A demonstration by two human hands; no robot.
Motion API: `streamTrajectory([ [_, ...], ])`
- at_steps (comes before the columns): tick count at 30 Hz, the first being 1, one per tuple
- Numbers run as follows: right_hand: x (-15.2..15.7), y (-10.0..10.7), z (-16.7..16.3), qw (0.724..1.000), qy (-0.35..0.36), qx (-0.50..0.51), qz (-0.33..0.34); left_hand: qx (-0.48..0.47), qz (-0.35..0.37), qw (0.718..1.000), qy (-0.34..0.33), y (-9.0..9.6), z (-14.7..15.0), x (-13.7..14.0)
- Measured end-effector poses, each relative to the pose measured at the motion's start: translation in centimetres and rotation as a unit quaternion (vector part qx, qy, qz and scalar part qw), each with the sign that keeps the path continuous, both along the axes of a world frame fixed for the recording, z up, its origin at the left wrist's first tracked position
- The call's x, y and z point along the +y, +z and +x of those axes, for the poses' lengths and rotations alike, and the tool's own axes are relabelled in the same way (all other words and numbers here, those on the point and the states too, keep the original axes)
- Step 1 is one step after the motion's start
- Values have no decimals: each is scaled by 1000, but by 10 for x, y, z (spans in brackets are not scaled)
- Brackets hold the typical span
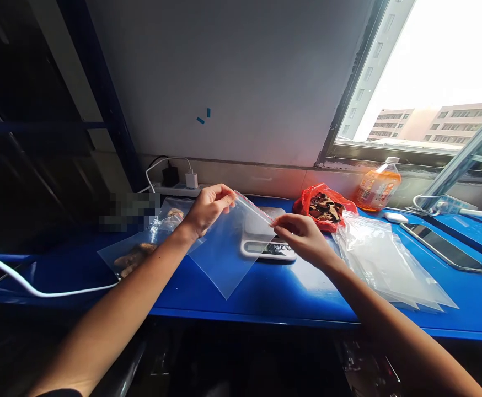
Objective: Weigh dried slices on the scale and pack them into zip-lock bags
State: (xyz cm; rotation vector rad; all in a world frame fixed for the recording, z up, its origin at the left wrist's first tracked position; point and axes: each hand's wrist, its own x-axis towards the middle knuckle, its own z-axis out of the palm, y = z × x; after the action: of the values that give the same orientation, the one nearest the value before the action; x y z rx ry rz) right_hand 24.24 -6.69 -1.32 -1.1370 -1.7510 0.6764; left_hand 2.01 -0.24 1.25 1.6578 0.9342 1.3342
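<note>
A clear zip-lock bag (228, 248) hangs between my hands, flat and with nothing seen inside. My left hand (211, 208) pinches one end of its zip edge, and my right hand (299, 234) pinches the other end, lower and to the right. Behind the bag stands a white kitchen scale (272, 249), partly seen through the film. To the right, a red plastic bag (307, 199) gapes around dark dried pieces (326, 209), perhaps mushrooms. Left of the scale lie clear bags (112, 251) holding brown pieces (135, 256), partly behind my left forearm.
A stack of clear bags (390, 264) lies right of my right hand. Beyond it are a phone (445, 247), a white case (395, 217) and an orange drink bottle (377, 184). Chargers (191, 179) sit on a power strip by the wall. A white cable (51, 293) crosses at left.
</note>
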Motion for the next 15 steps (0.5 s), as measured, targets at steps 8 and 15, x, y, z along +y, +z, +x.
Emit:
streamTrajectory([
  [8,-8,28,46,987,-119,106,10,303,52,949,-70,14,-17,-20],
  [15,-27,59,190,903,-384,161,107,561,31,827,-13,2,-100,-7],
])
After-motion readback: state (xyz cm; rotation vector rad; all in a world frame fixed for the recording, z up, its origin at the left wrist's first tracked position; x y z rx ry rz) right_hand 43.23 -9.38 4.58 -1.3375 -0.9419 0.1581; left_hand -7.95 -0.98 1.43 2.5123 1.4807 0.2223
